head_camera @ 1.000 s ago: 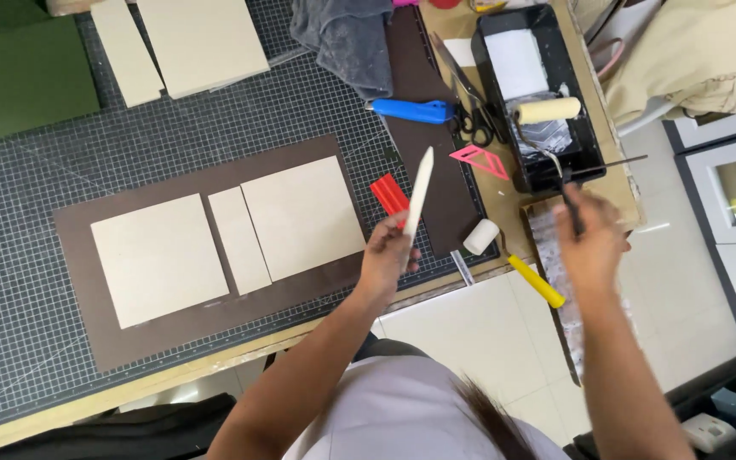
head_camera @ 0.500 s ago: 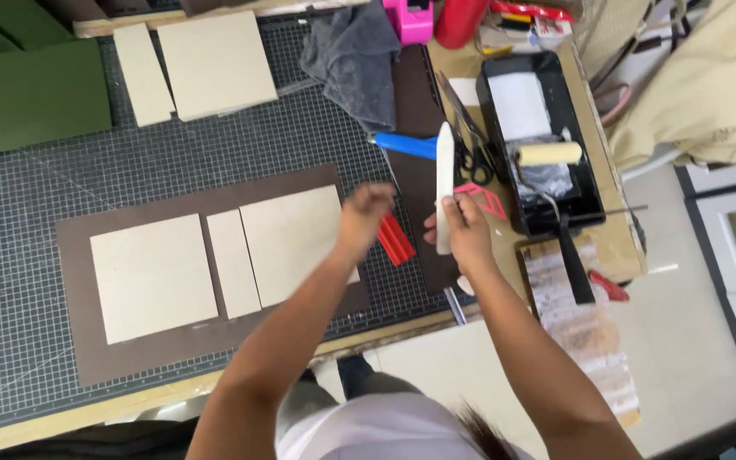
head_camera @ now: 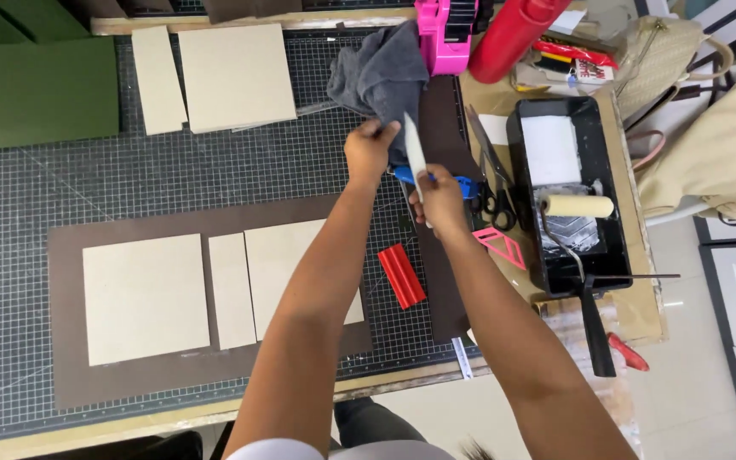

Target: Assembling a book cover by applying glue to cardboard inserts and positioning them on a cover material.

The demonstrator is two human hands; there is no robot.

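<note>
My right hand point(head_camera: 439, 198) grips a flat white folding tool point(head_camera: 415, 150), its pointed end aimed away from me. My left hand point(head_camera: 370, 148) pinches the edge of a grey cloth point(head_camera: 381, 75) that lies bunched on the cutting mat. Both hands are close together above a blue-handled knife point(head_camera: 462, 183). Nearer me, a brown sheet point(head_camera: 70, 255) lies on the mat with three pale boards point(head_camera: 145, 296) laid side by side on it.
A black paint tray point(head_camera: 602, 247) with a roller point(head_camera: 578, 205) stands at the right. Scissors point(head_camera: 494, 196), a red scraper point(head_camera: 402, 275), a pink triangle point(head_camera: 502, 245), a pink tape dispenser point(head_camera: 446, 32) and a red bottle point(head_camera: 511, 34) are around. Two more boards point(head_camera: 232, 75) lie at the back.
The white tool passed from my left hand to my right. Both hands moved away from me toward the back of the mat, and my left hand took hold of the grey cloth.
</note>
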